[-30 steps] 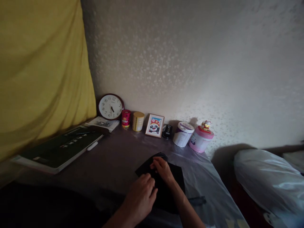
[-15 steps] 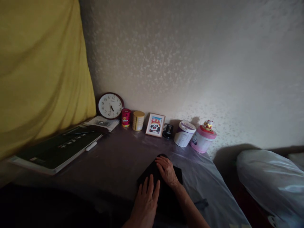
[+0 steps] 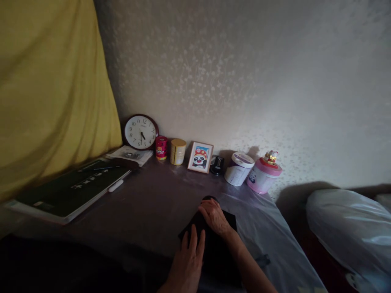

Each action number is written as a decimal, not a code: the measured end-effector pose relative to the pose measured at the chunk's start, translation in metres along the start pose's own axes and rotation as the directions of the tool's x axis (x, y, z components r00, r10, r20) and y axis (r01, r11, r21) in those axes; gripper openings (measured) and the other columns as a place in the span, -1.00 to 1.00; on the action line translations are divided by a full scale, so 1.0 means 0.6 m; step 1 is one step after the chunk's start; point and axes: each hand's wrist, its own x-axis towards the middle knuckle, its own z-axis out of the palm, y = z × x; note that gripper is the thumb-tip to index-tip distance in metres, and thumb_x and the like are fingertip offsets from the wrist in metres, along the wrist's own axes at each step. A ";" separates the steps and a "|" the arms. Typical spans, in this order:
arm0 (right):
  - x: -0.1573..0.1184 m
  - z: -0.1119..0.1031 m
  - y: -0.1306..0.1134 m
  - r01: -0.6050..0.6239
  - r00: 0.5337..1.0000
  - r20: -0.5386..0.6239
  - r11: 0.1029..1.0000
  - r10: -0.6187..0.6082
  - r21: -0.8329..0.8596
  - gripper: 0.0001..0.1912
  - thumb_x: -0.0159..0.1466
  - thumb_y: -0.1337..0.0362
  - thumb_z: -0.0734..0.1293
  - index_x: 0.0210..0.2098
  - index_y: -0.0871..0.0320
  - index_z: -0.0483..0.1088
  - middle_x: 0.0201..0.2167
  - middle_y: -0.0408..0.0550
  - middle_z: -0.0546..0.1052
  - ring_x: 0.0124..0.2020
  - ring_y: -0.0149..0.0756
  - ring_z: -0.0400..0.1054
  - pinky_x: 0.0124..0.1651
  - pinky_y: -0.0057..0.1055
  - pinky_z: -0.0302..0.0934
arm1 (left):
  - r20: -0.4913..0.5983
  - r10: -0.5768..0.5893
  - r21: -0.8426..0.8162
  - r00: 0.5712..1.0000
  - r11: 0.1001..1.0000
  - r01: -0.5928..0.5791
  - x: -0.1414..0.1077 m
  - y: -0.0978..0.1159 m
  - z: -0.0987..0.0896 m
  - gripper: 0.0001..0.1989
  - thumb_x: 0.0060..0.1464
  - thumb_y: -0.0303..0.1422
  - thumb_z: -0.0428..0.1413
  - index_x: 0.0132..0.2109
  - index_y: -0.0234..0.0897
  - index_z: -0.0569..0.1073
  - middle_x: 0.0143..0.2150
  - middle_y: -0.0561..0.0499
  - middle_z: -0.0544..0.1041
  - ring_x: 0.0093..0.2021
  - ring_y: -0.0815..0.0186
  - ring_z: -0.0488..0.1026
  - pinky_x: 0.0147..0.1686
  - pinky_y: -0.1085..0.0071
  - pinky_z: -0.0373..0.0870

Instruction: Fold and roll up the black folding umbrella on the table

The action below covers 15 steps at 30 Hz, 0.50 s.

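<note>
A black, flat, cloth-like piece (image 3: 218,256) lies on the table in front of me, its details lost in the dark. My left hand (image 3: 190,254) rests on its left part, fingers spread and pointing away from me. Over the upper part, my right hand (image 3: 212,215) curls its fingers round a dark rounded thing (image 3: 210,198). Only the top edge of that thing shows; its kind is hidden by the hand and the low light. A small dark strip (image 3: 263,260) lies beside my right forearm.
Along the wall stand a clock (image 3: 141,132), a red can (image 3: 161,148), a yellow can (image 3: 177,152), a framed panda picture (image 3: 200,158), a black gadget (image 3: 217,166) and two tubs (image 3: 239,170). A large dark green book (image 3: 76,187) lies left, by a yellow curtain (image 3: 55,81).
My right hand has shifted slightly, its fingers more bent over the dark rounded thing. My left hand stays nearly in place. The view has tilted a little.
</note>
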 end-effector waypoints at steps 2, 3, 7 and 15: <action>0.019 0.001 0.012 -0.057 0.996 0.067 0.995 0.063 -0.083 -0.60 0.38 0.25 0.03 -0.33 0.10 0.47 -0.28 -0.07 0.56 -0.04 -0.29 0.34 0.17 -0.22 -0.03 | -0.019 0.003 0.040 1.000 0.999 -0.002 0.000 0.001 0.000 -0.30 -0.02 -0.61 0.04 0.27 -0.26 0.06 0.25 -0.31 0.15 0.11 -0.02 0.30 -0.08 0.18 0.42; 0.030 0.001 0.021 -0.097 0.989 0.102 0.987 0.111 -0.130 -0.61 0.37 0.25 0.04 -0.32 0.09 0.47 -0.28 -0.07 0.56 -0.06 -0.30 0.35 0.12 -0.27 0.02 | -0.019 0.006 0.047 1.000 0.999 -0.005 0.000 0.001 -0.001 -0.31 -0.02 -0.62 0.04 0.26 -0.26 0.07 0.25 -0.30 0.16 0.09 0.00 0.33 -0.09 0.19 0.43; 0.063 -0.009 0.053 -0.279 0.936 0.141 0.924 0.323 -0.262 -0.69 0.34 0.27 0.09 -0.27 0.08 0.46 -0.32 -0.03 0.56 -0.21 -0.31 0.42 -0.13 -0.41 0.18 | 0.039 -0.015 0.032 0.999 0.999 0.014 0.006 0.001 -0.013 -0.34 0.00 -0.59 0.04 0.26 -0.28 0.08 0.25 -0.31 0.15 0.06 0.00 0.35 -0.07 0.19 0.42; -0.049 -0.086 0.091 -0.565 0.823 -0.111 0.780 0.558 -0.270 -0.52 0.36 0.24 -0.10 -0.15 0.18 0.40 -0.21 0.11 0.53 -0.16 -0.21 0.42 -0.20 -0.38 0.20 | 0.255 0.006 -0.132 0.967 0.991 0.029 0.000 -0.002 -0.080 -0.28 0.03 -0.50 0.01 0.30 -0.37 -0.10 0.31 -0.38 -0.07 0.12 0.06 0.29 -0.01 0.21 0.34</action>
